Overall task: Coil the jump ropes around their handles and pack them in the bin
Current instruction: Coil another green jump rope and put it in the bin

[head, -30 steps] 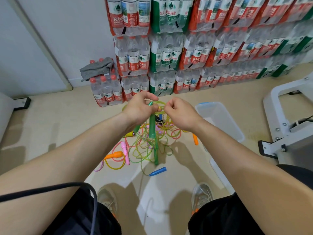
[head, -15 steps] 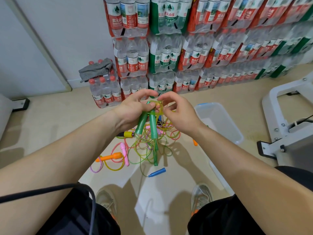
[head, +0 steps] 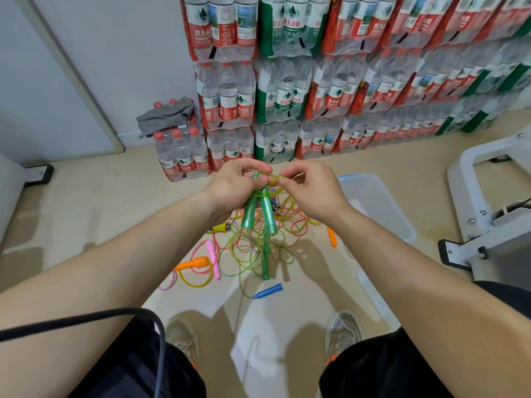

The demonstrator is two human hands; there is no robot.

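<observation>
Stacked water-bottle packs point(head: 316, 90), grey cloth point(head: 165, 116), white metal frame point(head: 488, 196).

Pair of handles point(head: 268, 215) transl. green, cord point(head: 275, 179) on them yellow-green. Beige floor point(head: 100, 202) w/ orange handle point(head: 193, 263), pink handle point(head: 212, 257), blue handle point(head: 267, 291), loose cords point(head: 244, 248) green/yellow/pink. Clear bin point(head: 382, 208) w/ blue rim; bottle packs point(head: 227, 107) red + green labels; cloth point(head: 165, 116) grey; shorts point(head: 388, 369) black.

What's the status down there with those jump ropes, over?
Left hand grips two green handles. Right hand pinches the cord, few turns wrapped. Bin sits alongside. Other ropes tangled below.
</observation>
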